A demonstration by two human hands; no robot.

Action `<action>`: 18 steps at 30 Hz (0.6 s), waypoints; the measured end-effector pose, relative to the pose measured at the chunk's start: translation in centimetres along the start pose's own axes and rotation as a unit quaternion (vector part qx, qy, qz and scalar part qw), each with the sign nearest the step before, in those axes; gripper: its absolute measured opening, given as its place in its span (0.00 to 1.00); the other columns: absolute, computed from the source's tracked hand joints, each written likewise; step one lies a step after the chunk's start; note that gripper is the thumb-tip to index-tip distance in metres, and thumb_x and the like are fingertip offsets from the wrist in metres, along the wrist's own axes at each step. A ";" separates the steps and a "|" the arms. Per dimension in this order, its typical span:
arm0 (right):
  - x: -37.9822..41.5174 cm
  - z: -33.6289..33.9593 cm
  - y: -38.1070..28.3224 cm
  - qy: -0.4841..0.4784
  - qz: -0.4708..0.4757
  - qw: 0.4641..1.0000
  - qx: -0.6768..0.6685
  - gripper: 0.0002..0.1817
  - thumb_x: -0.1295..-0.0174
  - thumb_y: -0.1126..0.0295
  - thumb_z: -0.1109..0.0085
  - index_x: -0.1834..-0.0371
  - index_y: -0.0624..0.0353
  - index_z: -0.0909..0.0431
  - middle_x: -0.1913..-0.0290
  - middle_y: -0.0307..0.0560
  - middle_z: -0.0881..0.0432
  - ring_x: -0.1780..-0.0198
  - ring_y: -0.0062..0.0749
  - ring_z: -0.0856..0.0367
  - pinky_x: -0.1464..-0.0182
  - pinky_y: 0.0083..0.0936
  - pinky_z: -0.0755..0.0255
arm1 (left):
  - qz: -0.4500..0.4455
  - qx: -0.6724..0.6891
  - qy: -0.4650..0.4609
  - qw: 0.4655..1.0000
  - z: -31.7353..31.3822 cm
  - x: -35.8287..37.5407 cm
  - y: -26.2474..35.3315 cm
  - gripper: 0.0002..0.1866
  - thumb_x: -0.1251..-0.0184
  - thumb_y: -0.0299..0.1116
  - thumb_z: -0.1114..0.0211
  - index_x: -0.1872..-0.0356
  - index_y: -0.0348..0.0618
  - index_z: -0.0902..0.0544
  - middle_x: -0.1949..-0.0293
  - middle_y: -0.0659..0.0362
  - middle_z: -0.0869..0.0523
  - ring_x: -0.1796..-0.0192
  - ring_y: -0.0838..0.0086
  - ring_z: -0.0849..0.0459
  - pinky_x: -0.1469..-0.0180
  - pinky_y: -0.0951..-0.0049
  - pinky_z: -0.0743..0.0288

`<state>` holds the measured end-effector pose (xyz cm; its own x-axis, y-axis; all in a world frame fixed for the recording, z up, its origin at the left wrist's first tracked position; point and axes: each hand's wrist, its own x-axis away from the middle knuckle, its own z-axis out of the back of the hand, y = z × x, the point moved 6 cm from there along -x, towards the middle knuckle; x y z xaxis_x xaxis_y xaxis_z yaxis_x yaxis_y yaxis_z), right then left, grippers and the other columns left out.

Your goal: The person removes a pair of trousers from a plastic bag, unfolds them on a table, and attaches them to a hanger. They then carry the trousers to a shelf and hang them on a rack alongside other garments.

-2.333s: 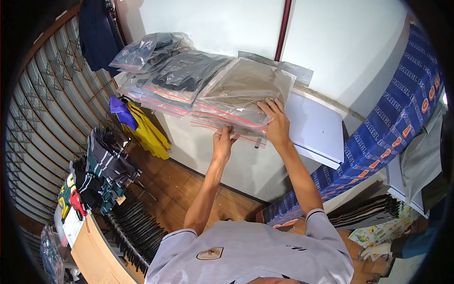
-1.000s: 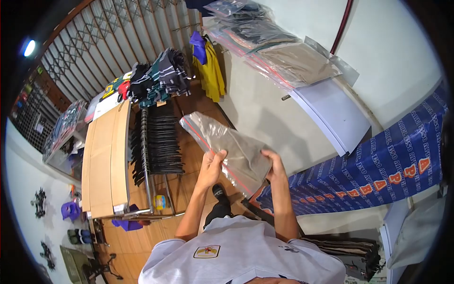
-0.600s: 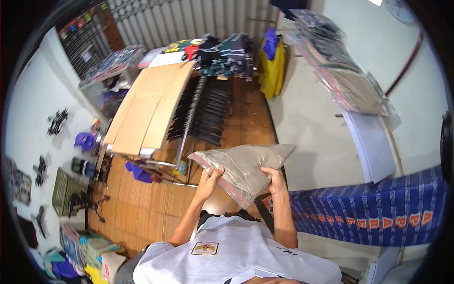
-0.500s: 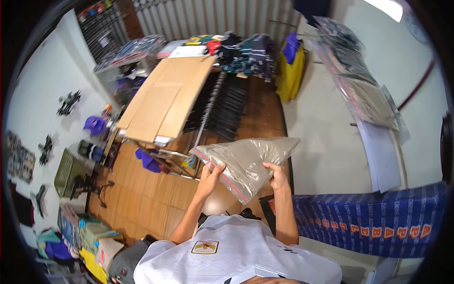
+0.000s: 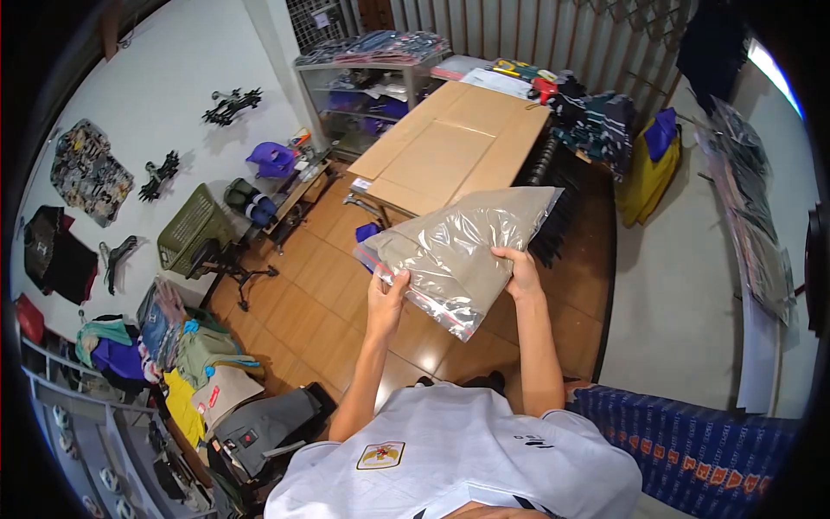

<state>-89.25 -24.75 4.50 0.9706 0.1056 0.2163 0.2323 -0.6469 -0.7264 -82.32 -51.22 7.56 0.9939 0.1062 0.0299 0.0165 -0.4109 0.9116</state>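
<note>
Head view, and both bare hands are up in front of the chest with a clear zip bag [image 5: 458, 251] of beige folded fabric stretched between them! Left hand [image 5: 386, 294] comes up from lower left, forearm nearly straight, pinching the corner by the red zip strip [image 5: 432, 304], thumb on top. Over on the other side, right hand [image 5: 519, 275] grips the side edge, thumb pressed flat on the plastic, fingers curled behind, forearm leaning slightly inward. Narrow grips, both of them, and the bag sits tilted above the tiled floor, overlapping the near edge of the wooden tabletop [image 5: 450, 147] in view.

Now the markings: a gold crest badge [image 5: 380, 456] on the white jersey [image 5: 467, 441], a small dark logo [image 5: 538, 443] across from it. Down right, the blue banner [image 5: 683, 441] carries orange capitals, P among them; its small white print is too fine to read.
</note>
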 end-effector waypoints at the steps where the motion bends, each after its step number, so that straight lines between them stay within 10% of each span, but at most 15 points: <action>1: -1.2 -0.7 1.2 -0.005 -0.012 1.000 0.000 0.27 0.45 0.78 0.36 0.39 0.65 0.28 0.49 0.48 0.18 0.50 0.36 0.16 0.48 0.34 0.19 | 0.004 0.016 0.019 1.000 0.6 0.1 0.6 0.18 0.25 0.30 0.36 0.39 0.43 0.28 0.53 0.64 0.14 0.56 0.81 0.15 0.57 0.76 0.18; 18: -19.7 0.2 4.5 0.034 -0.075 0.996 -0.026 0.18 0.40 0.73 0.37 0.48 0.67 0.23 0.52 0.51 0.17 0.52 0.40 0.15 0.47 0.36 0.18 | 0.089 0.033 0.001 0.996 6.4 -16.2 -3.0 0.24 0.27 0.29 0.35 0.33 0.42 0.30 0.47 0.57 0.16 0.49 0.72 0.15 0.46 0.64 0.17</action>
<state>-107.34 -29.57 -3.17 0.9185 0.1528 0.3647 0.3682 -0.6670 -0.6477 -97.80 -57.52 1.75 0.9815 0.0289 0.1890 -0.1520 -0.4817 0.8631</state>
